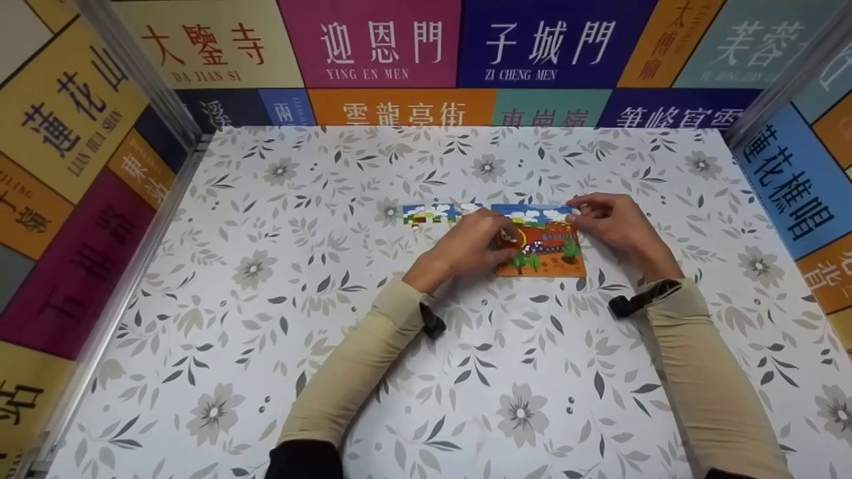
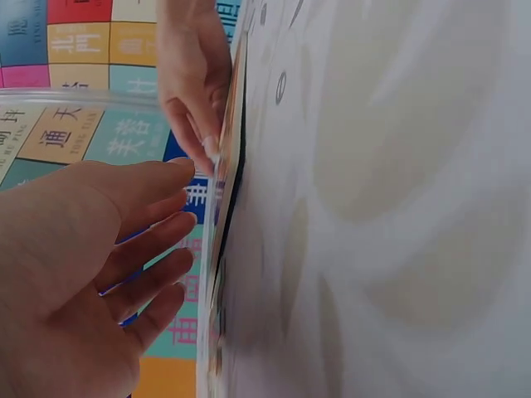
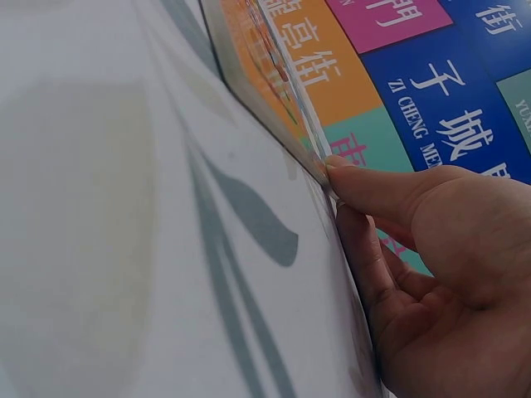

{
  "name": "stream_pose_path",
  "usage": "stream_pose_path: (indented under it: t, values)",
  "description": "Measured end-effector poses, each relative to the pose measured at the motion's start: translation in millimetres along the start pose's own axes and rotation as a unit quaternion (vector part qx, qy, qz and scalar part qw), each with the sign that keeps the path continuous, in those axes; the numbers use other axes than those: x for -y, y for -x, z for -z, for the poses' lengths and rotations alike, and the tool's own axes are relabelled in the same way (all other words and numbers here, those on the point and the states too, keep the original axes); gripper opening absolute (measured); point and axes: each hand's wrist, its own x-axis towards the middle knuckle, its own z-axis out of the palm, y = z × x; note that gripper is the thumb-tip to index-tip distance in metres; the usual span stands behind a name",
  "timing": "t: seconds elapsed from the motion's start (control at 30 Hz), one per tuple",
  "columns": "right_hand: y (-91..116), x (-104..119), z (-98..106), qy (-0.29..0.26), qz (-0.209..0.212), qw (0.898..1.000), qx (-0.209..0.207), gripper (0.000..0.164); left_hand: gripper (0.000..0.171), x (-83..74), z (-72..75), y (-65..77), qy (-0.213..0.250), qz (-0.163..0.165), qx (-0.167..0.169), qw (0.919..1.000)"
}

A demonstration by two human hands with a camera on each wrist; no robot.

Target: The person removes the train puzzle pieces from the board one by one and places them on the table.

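1. Main item: a thin, flat, rectangular board (image 1: 549, 241) printed with a red train, green bushes, white clouds, blue sky and orange ground. It lies on the table between the 2 hands; its edge looks pale and narrow.
2. Adjacent item: a narrow, blue-and-white printed strip (image 1: 429, 211) with an uneven lower outline, left of the board.
3. Right hand (image 1: 616, 223): thumb and index finger pinch the board's far right corner, the gap closed to board thickness.
4. Left hand (image 1: 466, 246): arched over the board's left portion, fingers gently bent and separated, thumb well apart from them. Fingertip contact cannot be determined.
5. Arms: 2 wrinkled beige fabric sleeves (image 1: 359, 346), each with a black wrist device (image 1: 432, 321).
6. Support surface: a white table covering (image 1: 373, 399) with grey flowers and leaves.
7. Surround: multicoloured rectangular wall panels (image 1: 373, 46) bearing Chinese characters.
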Motion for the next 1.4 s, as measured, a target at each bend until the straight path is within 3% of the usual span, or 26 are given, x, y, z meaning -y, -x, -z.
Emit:
stream_pose_path:
  t: [0.17, 0.43, 0.77, 1.03, 1.27, 1.4]
  values:
    - [0.6, -0.3, 1.0, 0.003, 0.005, 1.000, -0.002, 0.050, 0.027, -7.3, -10.2, -10.4, 0.028, -0.001, 0.013, 0.9995]
    - [-0.3, 1.2, 1.5, 0.012, -0.005, 1.000, 0.002, 0.052, 0.038, -16.5, -20.8, -24.7, 0.005, 0.012, 0.032, 0.9994]
    - [2.6, -1.7, -0.1, 0.009, -0.012, 1.000, 0.002, 0.052, 0.047, -15.1, -24.7, -22.1, 0.024, 0.049, 0.033, 0.9980]
    - [4.1, -5.2, 1.3, 0.012, -0.014, 1.000, 0.002, 0.053, 0.047, -14.7, -28.0, -26.0, 0.026, 0.052, 0.028, 0.9979]
    - [0.4, -3.9, 0.8, 0.026, 0.017, 0.999, -0.012, 0.050, 0.045, -13.2, -23.9, -28.1, 0.036, 0.045, 0.018, 0.9982]
    - [-1.5, -2.4, 0.6, 0.024, 0.021, 0.999, -0.012, 0.050, 0.047, -14.3, -20.9, -29.7, 0.036, 0.061, 0.024, 0.9972]
